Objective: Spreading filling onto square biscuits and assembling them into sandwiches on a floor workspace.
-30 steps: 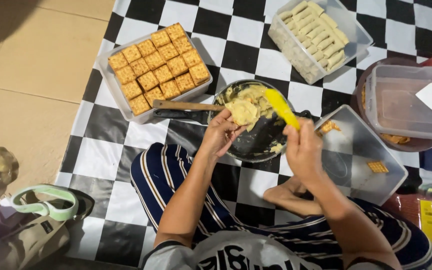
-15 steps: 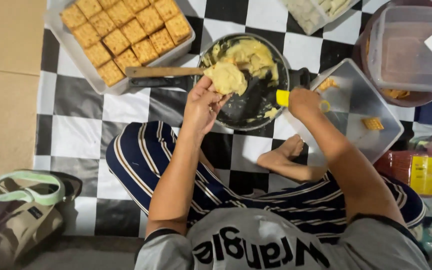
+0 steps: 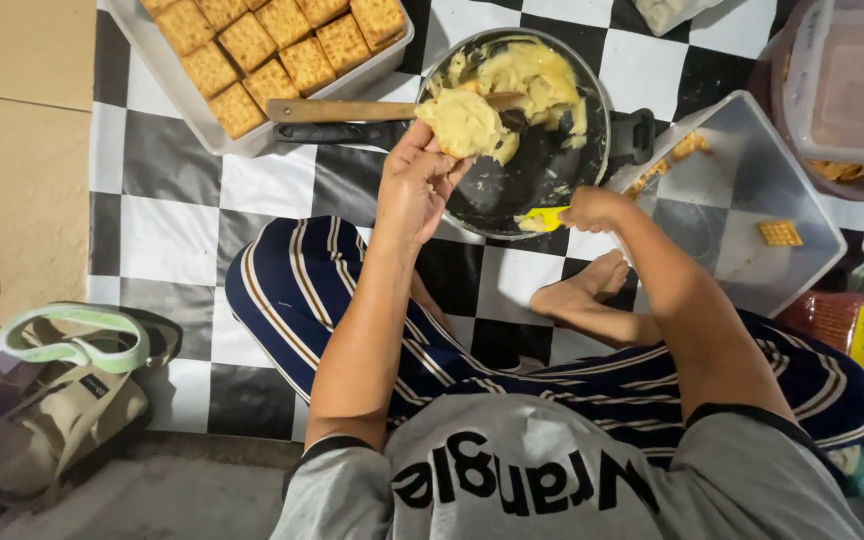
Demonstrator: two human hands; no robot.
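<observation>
We see a square cracker (image 3: 464, 122) heaped with soft yellow filling, held up just over the near rim of the dark frying pan (image 3: 552, 175), which has more of that yellow filling smeared inside it. Our left hand (image 3: 417, 185) reaches up from our lap with the arm nearly straight, and its fingers pinch the cracker by its edge. Our right hand (image 3: 592, 208) is curled shut around a yellow spatula (image 3: 544, 218), whose flat tip lies low against the pan's near edge.
</observation>
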